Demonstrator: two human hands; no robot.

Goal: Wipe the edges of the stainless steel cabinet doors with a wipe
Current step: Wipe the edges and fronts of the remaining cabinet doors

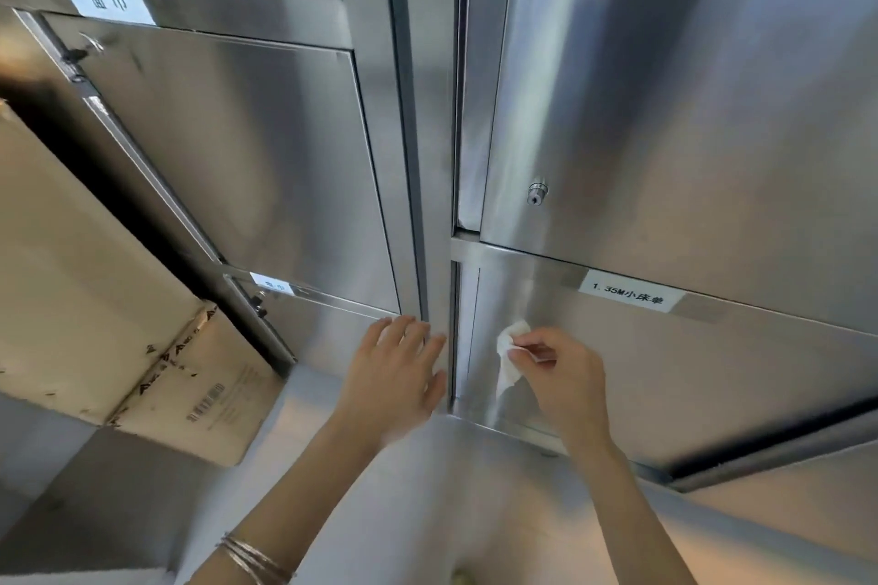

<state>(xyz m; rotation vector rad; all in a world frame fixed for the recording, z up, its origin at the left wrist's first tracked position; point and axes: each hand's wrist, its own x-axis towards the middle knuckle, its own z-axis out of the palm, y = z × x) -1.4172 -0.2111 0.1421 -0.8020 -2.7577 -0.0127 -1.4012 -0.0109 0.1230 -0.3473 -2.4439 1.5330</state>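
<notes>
In the head view, your right hand (565,375) pinches the wipe (509,359) between thumb and fingers at the face of the lower right door (689,385), just right of its left edge (468,337). Your left hand (396,371) lies open, fingers spread, on the centre post (439,204). Bring the wipe left onto that edge, wrap it round the lip, and draw along it with even pressure
</notes>
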